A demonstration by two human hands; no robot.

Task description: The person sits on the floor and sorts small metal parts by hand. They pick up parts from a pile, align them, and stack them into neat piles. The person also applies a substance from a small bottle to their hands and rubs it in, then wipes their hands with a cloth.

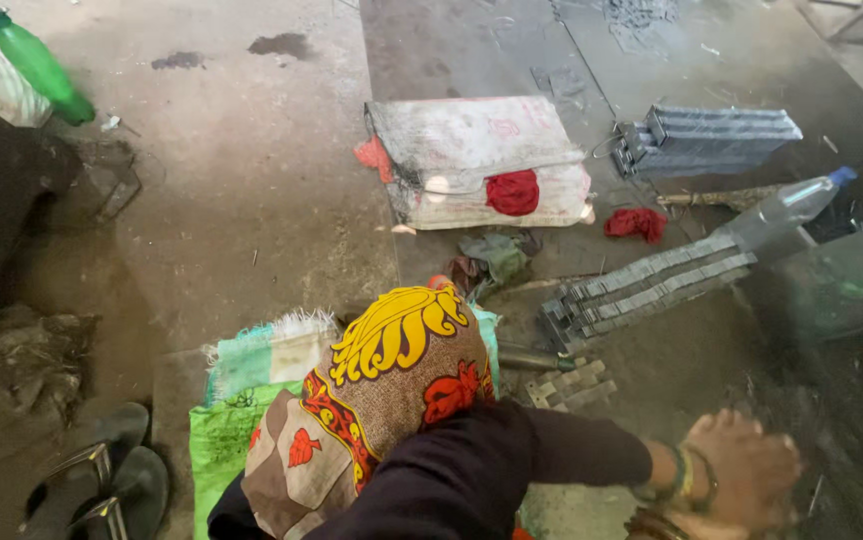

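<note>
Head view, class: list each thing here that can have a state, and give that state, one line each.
Green bottle: capped, lying tilted on the floor.
Clear bottle: blue cap on, lying on its side.
White sack: lying flat, red cloth on it.
Hands: clasped together, blurred.
Sandals: off, on the floor.

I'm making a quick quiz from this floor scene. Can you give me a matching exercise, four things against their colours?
Things:
1. bottle at top left
2. rag on the sack
3. bottle cap at right
4. sandals at bottom left

Colours:
A. blue
B. black
C. green
D. red

Pairs: 1-C, 2-D, 3-A, 4-B
</note>
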